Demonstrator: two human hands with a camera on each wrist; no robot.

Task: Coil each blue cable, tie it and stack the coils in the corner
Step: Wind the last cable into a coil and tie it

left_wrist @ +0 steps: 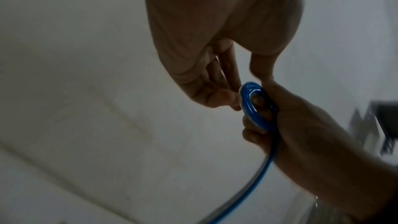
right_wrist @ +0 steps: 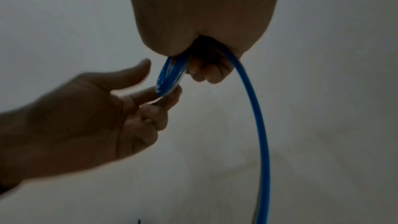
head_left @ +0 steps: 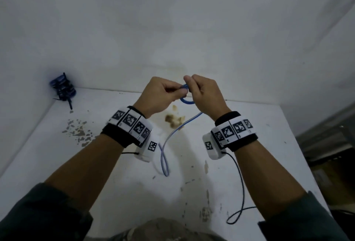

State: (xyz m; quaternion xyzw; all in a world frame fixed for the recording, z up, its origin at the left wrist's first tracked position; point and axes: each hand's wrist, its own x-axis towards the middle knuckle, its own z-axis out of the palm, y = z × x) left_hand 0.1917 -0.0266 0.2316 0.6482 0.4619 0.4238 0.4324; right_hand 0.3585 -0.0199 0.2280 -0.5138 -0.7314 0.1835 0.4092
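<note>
Both hands are raised over the white table (head_left: 249, 144) and meet at a small blue cable coil (head_left: 185, 94). My right hand (head_left: 205, 94) grips the coil, with its fingers (right_wrist: 206, 71) curled through the loops (right_wrist: 170, 74). My left hand (head_left: 163, 94) pinches the coil's near edge with its fingertips (right_wrist: 170, 96); its thumb stands a little apart. The loose tail (head_left: 172, 133) hangs from the coil down to the table and loops there. A stack of tied blue coils (head_left: 62, 89) stands in the far left corner.
A black tie (head_left: 70, 104) lies beside the stack. Brown stains (head_left: 172, 119) mark the tabletop under the hands. A thin black wire (head_left: 240, 183) from the right wrist camera loops near the front right. Dark clutter (head_left: 326, 144) sits beyond the table's right edge.
</note>
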